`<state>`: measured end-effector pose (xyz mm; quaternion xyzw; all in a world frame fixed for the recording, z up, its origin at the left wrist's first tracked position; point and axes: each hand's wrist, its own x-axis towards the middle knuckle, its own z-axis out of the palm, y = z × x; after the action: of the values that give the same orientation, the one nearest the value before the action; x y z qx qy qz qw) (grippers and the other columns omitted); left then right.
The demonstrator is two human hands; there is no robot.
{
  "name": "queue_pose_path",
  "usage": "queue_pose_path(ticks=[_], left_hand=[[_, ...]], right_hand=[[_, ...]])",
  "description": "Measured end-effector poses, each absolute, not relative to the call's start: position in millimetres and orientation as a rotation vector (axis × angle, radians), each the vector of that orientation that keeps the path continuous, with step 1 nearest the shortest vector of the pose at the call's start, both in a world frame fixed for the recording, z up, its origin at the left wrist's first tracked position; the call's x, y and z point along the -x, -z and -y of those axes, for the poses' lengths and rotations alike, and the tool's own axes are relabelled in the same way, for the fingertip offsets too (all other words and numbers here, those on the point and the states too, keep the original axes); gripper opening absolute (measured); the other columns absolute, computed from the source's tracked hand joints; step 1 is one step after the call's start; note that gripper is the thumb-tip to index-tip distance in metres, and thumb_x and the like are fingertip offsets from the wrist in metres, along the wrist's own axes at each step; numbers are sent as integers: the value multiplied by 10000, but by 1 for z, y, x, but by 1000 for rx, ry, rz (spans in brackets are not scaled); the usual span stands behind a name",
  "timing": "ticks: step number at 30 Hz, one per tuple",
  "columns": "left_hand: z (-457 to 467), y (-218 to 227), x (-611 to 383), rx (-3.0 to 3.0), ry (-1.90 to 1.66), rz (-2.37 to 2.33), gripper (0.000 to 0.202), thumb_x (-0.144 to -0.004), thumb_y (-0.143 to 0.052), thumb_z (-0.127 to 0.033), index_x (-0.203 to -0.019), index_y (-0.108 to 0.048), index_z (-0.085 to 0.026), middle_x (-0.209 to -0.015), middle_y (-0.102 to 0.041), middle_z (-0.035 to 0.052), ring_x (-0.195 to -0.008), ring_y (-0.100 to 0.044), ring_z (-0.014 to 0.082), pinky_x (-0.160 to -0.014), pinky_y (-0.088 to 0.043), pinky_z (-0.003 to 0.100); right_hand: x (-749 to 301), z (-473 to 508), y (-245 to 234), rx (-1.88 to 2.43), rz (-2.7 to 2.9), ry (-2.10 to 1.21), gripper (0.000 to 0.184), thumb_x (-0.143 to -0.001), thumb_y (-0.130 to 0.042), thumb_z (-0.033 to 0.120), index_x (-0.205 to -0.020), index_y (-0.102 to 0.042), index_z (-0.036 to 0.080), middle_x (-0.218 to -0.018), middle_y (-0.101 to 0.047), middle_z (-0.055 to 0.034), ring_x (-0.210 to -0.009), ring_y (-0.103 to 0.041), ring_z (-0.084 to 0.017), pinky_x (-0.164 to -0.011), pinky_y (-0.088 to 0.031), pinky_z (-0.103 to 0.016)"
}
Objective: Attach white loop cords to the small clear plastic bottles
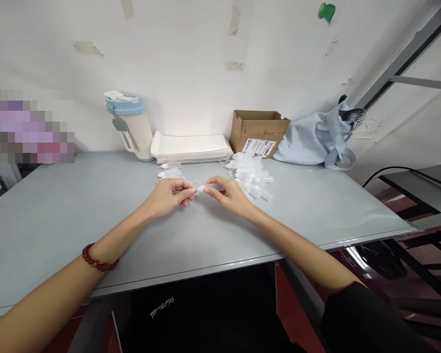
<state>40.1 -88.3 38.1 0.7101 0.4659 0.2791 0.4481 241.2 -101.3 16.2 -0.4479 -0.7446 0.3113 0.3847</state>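
In front of me, above the grey table (191, 240), my right hand (226, 193) pinches a small white plastic tube (201, 188) with a narrow tip. A thin white cord loop (196, 182) rises at that tip. My left hand (172, 197) has its thumb and forefinger closed at the cord, right beside the tip; its exact hold is partly hidden. Behind my left hand lie a few similar white tubes (171, 171) with cords. Just behind and right of my right hand is a larger pile of such tubes (253, 174), some overlapping.
Along the wall stand a cream and blue tumbler (130, 125), a stack of white sheets or trays (191, 147), an open cardboard box (257, 132) and a light blue cloth bag (308, 139). The table's front edge (242, 264) runs close to my body.
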Motion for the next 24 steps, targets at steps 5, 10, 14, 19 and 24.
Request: queue_pose_path(ticks=[5, 10, 14, 19, 24], left_hand=[[86, -32, -40, -1765, -673, -1171, 260, -801, -604, -402, -742, -629, -150, -599, -593, 2, -569, -533, 122, -629, -426, 273], [86, -32, -41, -1779, -668, -1172, 262, -808, -594, -403, -739, -626, -153, -571, -581, -3, -564, -529, 126, -622, -417, 275], [88, -33, -42, -1786, -661, -1187, 261, -802, -591, -404, -732, -627, -155, -558, -579, 0, -557, -529, 133, -606, -421, 280], [90, -33, -42, -1784, -666, -1170, 269, -789, -602, -417, -733, -631, -155, -575, -586, 8, -557, -537, 137, -593, -435, 280], [90, -33, -44, -1774, -664, -1172, 271, -780, -615, -420, -721, -635, -156, -583, -594, 12, -546, -536, 133, -574, -435, 271]], right_hand=[[-241, 100, -13, 1152, 1948, -741, 269, -893, -517, 379, -953, -631, 144, -712, -610, -9, -621, -518, -110, -595, -414, -234], [-240, 101, -12, 1153, 1962, -719, 276, -898, -513, 375, -964, -632, 135, -654, -565, 12, -581, -488, -100, -591, -395, -232], [-239, 103, -12, 1147, 1961, -718, 267, -899, -516, 362, -959, -632, 130, -651, -563, 14, -571, -477, -94, -589, -387, -227], [-239, 104, -13, 1170, 1967, -723, 280, -902, -514, 380, -952, -636, 133, -664, -575, 5, -579, -480, -97, -584, -382, -225], [-238, 104, -12, 1174, 1985, -726, 273, -900, -518, 374, -954, -637, 134, -692, -594, -3, -596, -492, -99, -591, -386, -225]])
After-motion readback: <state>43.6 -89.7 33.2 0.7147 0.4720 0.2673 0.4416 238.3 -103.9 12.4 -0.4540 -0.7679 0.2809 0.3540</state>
